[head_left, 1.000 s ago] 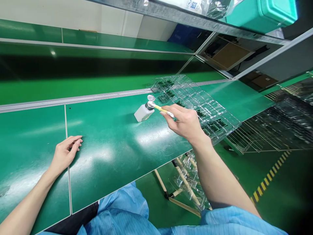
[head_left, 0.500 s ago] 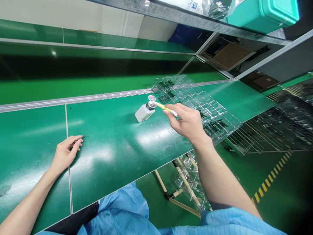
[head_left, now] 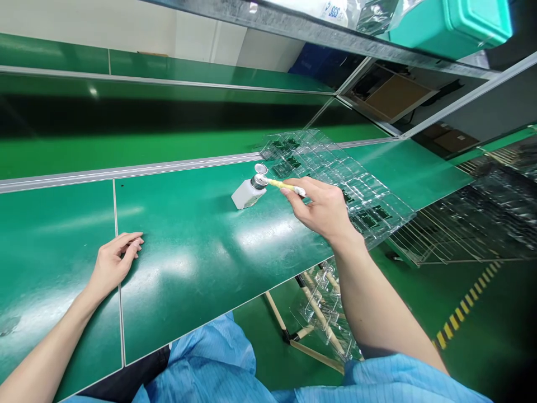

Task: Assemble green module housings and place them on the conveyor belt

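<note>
My right hand pinches a yellow stick with white ends. Its far white tip meets the metal top of a white dispenser bottle; the bottle stands on the green table with its round lid flipped up. To the left, my left hand rests on the tabletop, holding nothing, its fingers loosely stretched and slightly bent. Just beyond the right hand lie clear plastic trays with small dark green boards in some compartments.
A metal shelf crosses overhead and carries a turquoise bin and plastic bags. The table's front edge runs diagonally below my hands. At right, a wire rack holds stacked clear trays. Beneath the table is a pipe frame.
The stick's white tip has shifted slightly left, further onto the bottle's top. My left hand and the bottle stay where they were.
</note>
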